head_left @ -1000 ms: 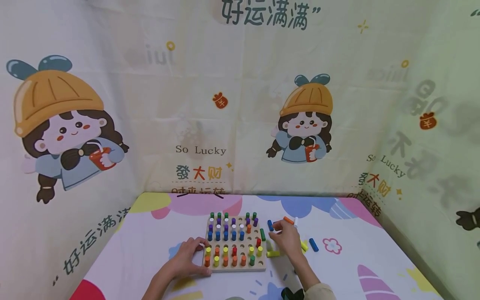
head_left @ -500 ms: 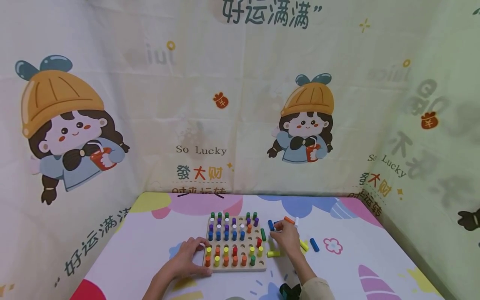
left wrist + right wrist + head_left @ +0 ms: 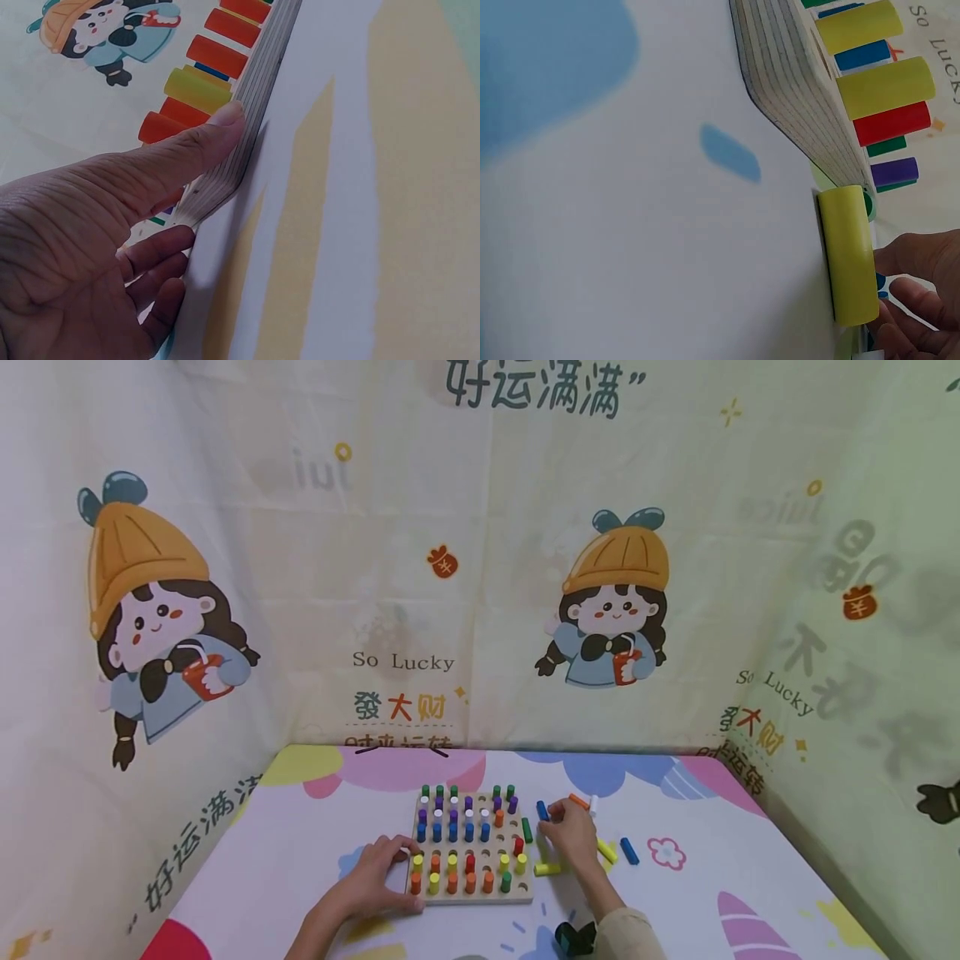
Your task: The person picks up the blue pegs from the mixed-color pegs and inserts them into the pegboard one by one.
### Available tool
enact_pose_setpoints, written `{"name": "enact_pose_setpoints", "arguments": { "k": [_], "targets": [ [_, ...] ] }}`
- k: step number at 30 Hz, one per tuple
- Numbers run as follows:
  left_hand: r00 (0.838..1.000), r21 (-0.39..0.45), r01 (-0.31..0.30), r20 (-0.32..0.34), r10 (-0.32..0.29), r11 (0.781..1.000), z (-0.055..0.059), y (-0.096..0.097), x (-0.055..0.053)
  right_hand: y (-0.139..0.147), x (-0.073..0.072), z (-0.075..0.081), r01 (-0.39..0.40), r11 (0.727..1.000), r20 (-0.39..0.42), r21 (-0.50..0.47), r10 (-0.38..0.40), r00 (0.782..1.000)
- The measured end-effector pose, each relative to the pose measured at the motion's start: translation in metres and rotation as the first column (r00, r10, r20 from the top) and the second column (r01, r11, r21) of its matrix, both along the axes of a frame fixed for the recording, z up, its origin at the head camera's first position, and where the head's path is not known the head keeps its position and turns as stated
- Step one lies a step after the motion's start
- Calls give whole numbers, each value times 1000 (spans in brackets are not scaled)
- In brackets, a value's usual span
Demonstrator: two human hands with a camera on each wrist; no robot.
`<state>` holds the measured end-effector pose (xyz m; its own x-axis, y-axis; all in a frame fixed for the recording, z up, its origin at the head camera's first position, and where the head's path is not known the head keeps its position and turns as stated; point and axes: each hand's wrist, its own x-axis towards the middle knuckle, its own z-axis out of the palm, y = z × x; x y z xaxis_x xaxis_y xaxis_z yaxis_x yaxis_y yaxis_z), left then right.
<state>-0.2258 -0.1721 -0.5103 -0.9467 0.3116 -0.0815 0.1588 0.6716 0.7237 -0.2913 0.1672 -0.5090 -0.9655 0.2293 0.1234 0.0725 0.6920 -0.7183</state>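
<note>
A wooden pegboard with rows of coloured pegs stands on the table. At its left front corner, my left hand holds the board. The left wrist view shows the thumb against the board's layered edge, with other fingers curled below. My right hand is to the right of the board, its fingertips close to a blue peg lying on the table. In the right wrist view, blue bits show beside the thumb, partly hidden; whether they are pinched is unclear. A yellow peg lies in front of that hand.
Around the right hand lie a green peg, an orange peg, a white peg, another yellow peg and a blue peg farther right. A black object is by the right sleeve. Printed cloth walls surround the table.
Both hands stay nearly in place. The right fingertips remain beside the blue peg, and the board's pegs look the same. The black object by the right sleeve has shifted slightly left.
</note>
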Motion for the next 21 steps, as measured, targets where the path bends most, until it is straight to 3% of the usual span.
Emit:
{"name": "enact_pose_setpoints", "arguments": {
  "k": [21],
  "targets": [
    [1000, -14, -3, -7, 3, 1000, 2, 0, 0, -2, -5, -4, 8, 1000, -28, 11, -7, 1000]
  ]
}}
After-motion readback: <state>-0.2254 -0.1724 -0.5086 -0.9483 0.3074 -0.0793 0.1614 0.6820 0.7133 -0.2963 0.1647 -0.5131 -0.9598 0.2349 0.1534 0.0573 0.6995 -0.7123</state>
